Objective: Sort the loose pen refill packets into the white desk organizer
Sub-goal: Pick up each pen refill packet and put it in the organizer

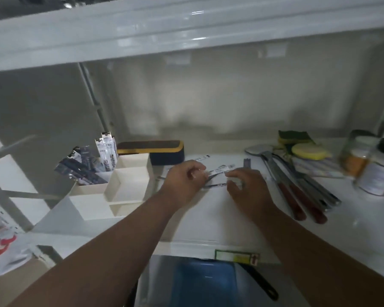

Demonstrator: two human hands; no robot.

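1. The left hand (pixel 184 180) lies knuckles up on the white shelf (pixel 220 218), near its middle, with fingers curled over the end of a loose refill packet (pixel 220 170) and pinching it.
2. The right hand (pixel 246 187) rests just beside the left, fingers bent down onto the same cluster of loose packets; whether it pinches one or only presses on them, I cannot tell, as the frame is blurred there.
3. More loose packets lie flat just behind the hands, toward the back of the shelf; one white strip (pixel 201 158) lies near the eraser and a dark one (pixel 246 162) stands out beyond the right hand.
4. The white desk organizer (pixel 120 185) sits at the left edge of the shelf, left of the hands.
5. Its rear left compartment holds several packets (pixel 91 165) standing upright or leaning left, some dark, some white.
6. A dark board eraser (pixel 160 151) with a yellow rim lies just behind the organizer.
7. Utensils with red-brown handles (pixel 297 200) lie right of the hands.
8. Sponges (pixel 302 145) and jars (pixel 377 169) occupy the back right corner.
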